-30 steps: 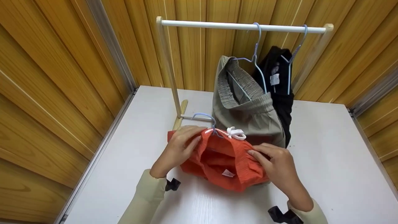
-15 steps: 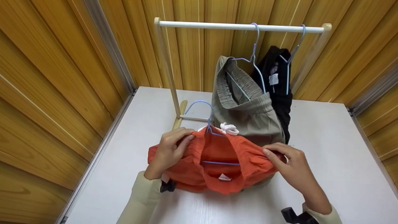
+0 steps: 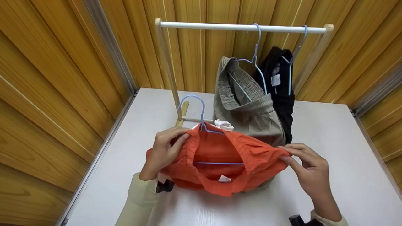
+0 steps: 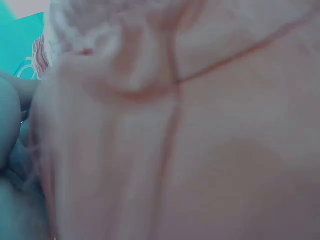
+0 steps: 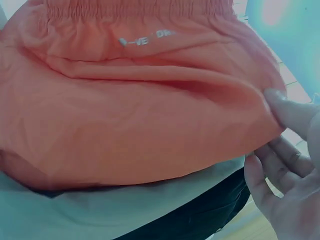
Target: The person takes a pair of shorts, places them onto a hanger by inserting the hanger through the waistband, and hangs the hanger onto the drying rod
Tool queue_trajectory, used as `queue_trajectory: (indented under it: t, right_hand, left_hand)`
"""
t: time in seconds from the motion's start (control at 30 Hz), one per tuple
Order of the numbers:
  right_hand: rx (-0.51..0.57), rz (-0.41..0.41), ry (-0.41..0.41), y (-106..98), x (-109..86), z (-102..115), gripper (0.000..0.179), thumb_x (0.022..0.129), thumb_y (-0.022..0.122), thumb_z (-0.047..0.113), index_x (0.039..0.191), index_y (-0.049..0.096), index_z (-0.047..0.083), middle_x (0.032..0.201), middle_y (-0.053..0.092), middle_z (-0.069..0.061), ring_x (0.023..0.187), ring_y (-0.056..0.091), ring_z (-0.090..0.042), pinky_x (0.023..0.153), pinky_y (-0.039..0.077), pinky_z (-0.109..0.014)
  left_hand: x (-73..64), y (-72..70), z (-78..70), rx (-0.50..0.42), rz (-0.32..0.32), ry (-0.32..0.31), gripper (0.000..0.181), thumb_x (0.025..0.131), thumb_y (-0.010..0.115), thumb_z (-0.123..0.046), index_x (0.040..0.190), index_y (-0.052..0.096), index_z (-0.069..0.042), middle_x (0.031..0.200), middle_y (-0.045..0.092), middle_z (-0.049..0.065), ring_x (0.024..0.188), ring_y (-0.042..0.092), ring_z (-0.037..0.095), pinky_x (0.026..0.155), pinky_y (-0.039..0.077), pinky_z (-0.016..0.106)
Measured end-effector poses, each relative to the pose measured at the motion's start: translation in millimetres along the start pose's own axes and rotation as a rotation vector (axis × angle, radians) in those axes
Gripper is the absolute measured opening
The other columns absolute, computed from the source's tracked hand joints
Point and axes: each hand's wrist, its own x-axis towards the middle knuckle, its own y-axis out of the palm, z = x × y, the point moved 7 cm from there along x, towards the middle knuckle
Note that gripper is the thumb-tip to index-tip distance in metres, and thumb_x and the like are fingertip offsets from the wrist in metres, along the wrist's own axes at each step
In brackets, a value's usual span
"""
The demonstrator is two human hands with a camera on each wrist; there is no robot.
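Observation:
Orange-red shorts point(image 3: 216, 185) with a gathered waistband and a white drawstring bow point(image 3: 224, 125) are held up in the head view. Inside their open waist sits a blue wire hanger point(image 3: 203, 110), its hook sticking up above the band and its bottom bar crossing the opening. My left hand point(image 3: 165, 150) pinches the waistband at the left side. With thumb and fingers my right hand point(image 3: 311, 169) pinches the right edge of the shorts, pulled outward. Pale lettering on the shorts point(image 5: 145, 120) shows in the right wrist view. Blurred fabric point(image 4: 175, 150) fills most of the left wrist view.
Behind the shorts stands a rack with a white rail point(image 3: 220, 26) and wooden legs. Grey-green trousers point(image 3: 248, 116) and a black garment point(image 3: 284, 103) hang from it on wire hangers. Below is a white tabletop point(image 3: 106, 175), with wood-panelled walls point(image 3: 62, 78) around it.
Both hands have spread apart, the right one moving outward to the right. The shorts' waist is stretched wider, the hanger's bottom bar has come into view and its hook stands higher and farther left.

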Motion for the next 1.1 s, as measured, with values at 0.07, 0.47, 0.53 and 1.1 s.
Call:
queue_trajectory:
  t: [0.07,0.47,0.53,1.1]
  right_hand:
    - [-0.001,-0.049,-0.002,-3.8,0.7,1.5,0.029,0.067,0.057,-0.038,0.093,0.063,-0.025,0.1,0.07,-0.013,0.094,0.066,-0.015,0.08,0.052,-0.016]
    - [-0.276,-0.218,-0.106,11.3,-9.6,29.2,0.018,0.071,0.067,-0.024,0.088,0.067,-0.017,0.084,0.065,-0.014,0.08,0.058,-0.012,0.074,0.046,-0.015]
    - [-0.373,-0.183,-0.136,21.7,-11.0,32.4,0.018,0.07,0.072,-0.019,0.085,0.069,-0.011,0.081,0.064,-0.012,0.079,0.056,-0.01,0.073,0.043,-0.016]
    - [-0.478,0.141,-0.049,38.4,31.2,19.4,0.025,0.08,0.065,-0.015,0.095,0.073,0.004,0.093,0.069,-0.009,0.087,0.06,-0.002,0.074,0.044,-0.012]
  left_hand:
    - [-0.2,-1.5,0.0,0.005,0.003,-0.01,0.019,0.087,0.067,-0.001,0.105,0.073,-0.005,0.098,0.074,0.008,0.087,0.069,0.017,0.081,0.056,0.028]
    - [-1.3,-5.7,-3.2,0.117,-0.104,-0.042,0.021,0.088,0.068,-0.005,0.109,0.073,-0.006,0.1,0.074,0.008,0.087,0.07,0.015,0.081,0.056,0.025]
    - [-0.7,-8.2,-4.1,0.102,-0.138,-0.035,0.022,0.088,0.067,-0.004,0.109,0.073,-0.006,0.099,0.074,0.008,0.084,0.069,0.015,0.079,0.056,0.025]
    - [0.6,-18.0,-15.6,-0.063,-0.088,0.11,0.027,0.08,0.069,0.011,0.104,0.072,0.0,0.091,0.073,0.013,0.08,0.067,0.018,0.076,0.056,0.024]
